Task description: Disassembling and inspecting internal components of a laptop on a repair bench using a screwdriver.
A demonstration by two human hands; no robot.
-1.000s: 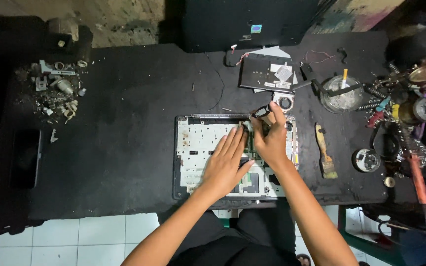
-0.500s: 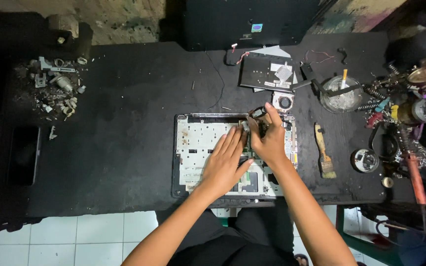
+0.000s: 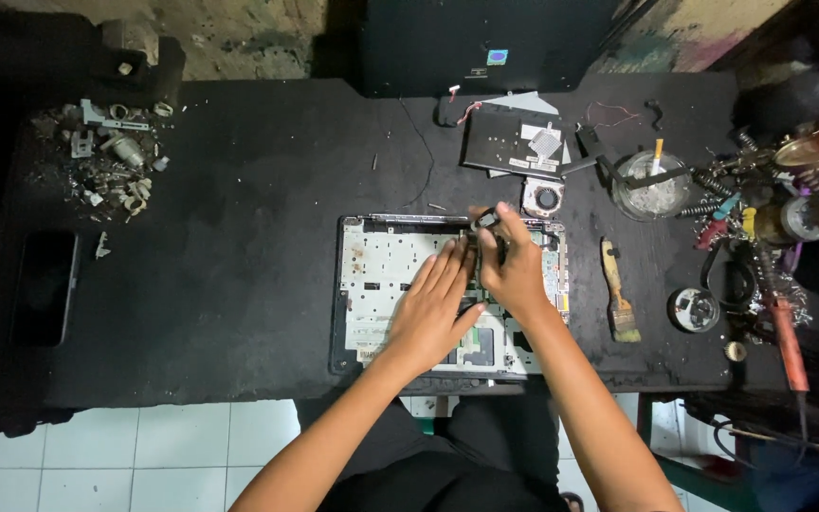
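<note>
Small blue label [image 3: 496,57] on black case [image 3: 428,47].

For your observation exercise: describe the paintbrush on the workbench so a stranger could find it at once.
Start at the opened laptop shell in the middle of the black table, where both hands rest. Look just right of it, past the right hand. The paintbrush lies lengthwise there, the only wooden-handled tool, left of a small round tin.

An opened laptop base [image 3: 386,284] lies flat on the worktop [image 3: 239,284], its pale metal inner frame facing up, dotted with small cutouts and rust-coloured spots. It spreads out under the fingers [image 3: 443,270] of both hands and well to their left. A small dark part [image 3: 487,220] sits pinched at the right hand's fingertips, just above the base's upper edge.
</note>
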